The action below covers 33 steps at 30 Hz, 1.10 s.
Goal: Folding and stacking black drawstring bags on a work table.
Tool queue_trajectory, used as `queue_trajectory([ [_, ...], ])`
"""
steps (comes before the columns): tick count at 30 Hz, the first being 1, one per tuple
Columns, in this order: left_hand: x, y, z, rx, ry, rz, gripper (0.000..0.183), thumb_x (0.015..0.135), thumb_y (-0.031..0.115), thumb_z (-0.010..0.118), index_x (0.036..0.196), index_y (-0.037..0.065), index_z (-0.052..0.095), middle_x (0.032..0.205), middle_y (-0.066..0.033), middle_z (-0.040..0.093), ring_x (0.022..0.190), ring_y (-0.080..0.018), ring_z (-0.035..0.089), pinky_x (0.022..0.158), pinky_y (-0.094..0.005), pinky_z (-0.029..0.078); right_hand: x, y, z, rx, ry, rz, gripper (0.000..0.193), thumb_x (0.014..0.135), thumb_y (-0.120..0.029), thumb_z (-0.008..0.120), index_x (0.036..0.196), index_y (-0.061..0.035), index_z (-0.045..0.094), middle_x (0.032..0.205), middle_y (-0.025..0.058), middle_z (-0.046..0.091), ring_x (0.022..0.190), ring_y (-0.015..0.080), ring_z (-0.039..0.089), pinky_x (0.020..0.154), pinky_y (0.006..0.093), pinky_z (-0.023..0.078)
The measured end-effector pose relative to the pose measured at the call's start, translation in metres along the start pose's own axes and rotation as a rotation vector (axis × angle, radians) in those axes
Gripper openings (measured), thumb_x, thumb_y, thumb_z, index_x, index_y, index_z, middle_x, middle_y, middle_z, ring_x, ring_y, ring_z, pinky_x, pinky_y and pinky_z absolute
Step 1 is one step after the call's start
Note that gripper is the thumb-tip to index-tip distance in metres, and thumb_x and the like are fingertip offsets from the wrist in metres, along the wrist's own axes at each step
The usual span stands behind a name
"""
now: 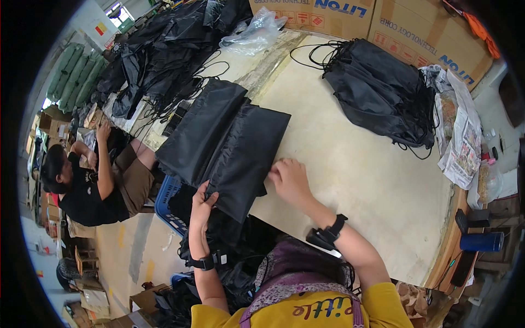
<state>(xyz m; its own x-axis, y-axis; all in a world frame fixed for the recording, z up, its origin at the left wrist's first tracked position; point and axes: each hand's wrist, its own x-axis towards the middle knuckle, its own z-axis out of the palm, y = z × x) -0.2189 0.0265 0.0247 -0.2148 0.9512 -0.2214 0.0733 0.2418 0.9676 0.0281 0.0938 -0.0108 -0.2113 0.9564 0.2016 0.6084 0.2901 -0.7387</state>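
Observation:
Two black fabric bags lie side by side in front of me: a left bag [202,131] and, partly over it, a right bag [249,158]. They reach over the table's left edge. My left hand [201,206] pinches the near-left edge of the right bag, thumb on top. Beside that bag's right edge is my right hand [290,181], low over the table, fingers curled inward. Its fingertips are by the fabric, and what they hold, if anything, is hidden. A pile of black drawstring bags [377,90] with loose cords rests farther right.
A heap of black fabric [164,49] and a clear plastic bag [254,34] occupy the far left. Cardboard boxes [421,33] line the back. A blue basket [167,205] stands below the table's left edge. Another person [95,183] sits at left. Newspaper [462,131] lies at right.

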Motion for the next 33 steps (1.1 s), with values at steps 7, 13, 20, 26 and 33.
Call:
queue_trajectory([
  [7, 0.007, 0.000, 0.012, -0.024, -0.046, -0.063, 0.038, 0.092, 0.000, 0.056, 0.130, 0.002, 0.053, 0.102, 0.0017, 0.065, 0.083, -0.0059, 0.062, 0.066, -0.0194, 0.047, -0.019, 0.000, 0.002, -0.265, 0.006, -0.283, 0.023, 0.076, -0.020, 0.070, 0.089, -0.0025, 0.063, 0.090, 0.0121, 0.059, 0.095, 0.0275, 0.053, 0.084, 0.0412, 0.035],
  [13, 0.001, 0.000, 0.010, 0.028, -0.080, -0.064, 0.040, 0.092, 0.000, 0.056, 0.132, 0.001, 0.052, 0.104, 0.0005, 0.065, 0.085, -0.0070, 0.062, 0.066, -0.0193, 0.047, -0.013, 0.032, -0.078, -0.500, 0.036, -0.086, 0.017, 0.069, -0.008, 0.067, 0.085, -0.0027, 0.063, 0.089, 0.0128, 0.059, 0.093, 0.0277, 0.054, 0.082, 0.0409, 0.035],
  [20, 0.005, 0.012, 0.026, -0.140, -0.127, -0.096, 0.043, 0.092, -0.001, 0.056, 0.135, 0.002, 0.050, 0.109, -0.0029, 0.066, 0.091, -0.0095, 0.065, 0.077, -0.0215, 0.052, -0.021, 0.006, -0.014, -0.307, 0.193, -0.258, 0.018, 0.073, -0.014, 0.067, 0.085, -0.0021, 0.062, 0.090, 0.0126, 0.060, 0.094, 0.0292, 0.054, 0.082, 0.0408, 0.036],
  [26, 0.004, 0.001, 0.018, -0.121, -0.081, -0.123, 0.044, 0.092, -0.002, 0.056, 0.135, 0.001, 0.049, 0.108, -0.0026, 0.067, 0.091, -0.0097, 0.065, 0.077, -0.0210, 0.052, -0.017, 0.011, -0.008, -0.362, 0.013, -0.305, 0.015, 0.074, -0.011, 0.066, 0.085, -0.0021, 0.062, 0.088, 0.0145, 0.060, 0.095, 0.0294, 0.054, 0.082, 0.0406, 0.035],
  [33, 0.008, -0.006, 0.018, 0.092, -0.082, -0.046, 0.042, 0.092, -0.001, 0.057, 0.133, 0.003, 0.052, 0.107, -0.0015, 0.066, 0.091, -0.0092, 0.064, 0.073, -0.0207, 0.048, 0.001, 0.033, -0.083, -0.335, 0.088, 0.000, 0.023, 0.077, -0.009, 0.065, 0.099, -0.0029, 0.062, 0.102, 0.0147, 0.060, 0.104, 0.0300, 0.054, 0.086, 0.0419, 0.037],
])
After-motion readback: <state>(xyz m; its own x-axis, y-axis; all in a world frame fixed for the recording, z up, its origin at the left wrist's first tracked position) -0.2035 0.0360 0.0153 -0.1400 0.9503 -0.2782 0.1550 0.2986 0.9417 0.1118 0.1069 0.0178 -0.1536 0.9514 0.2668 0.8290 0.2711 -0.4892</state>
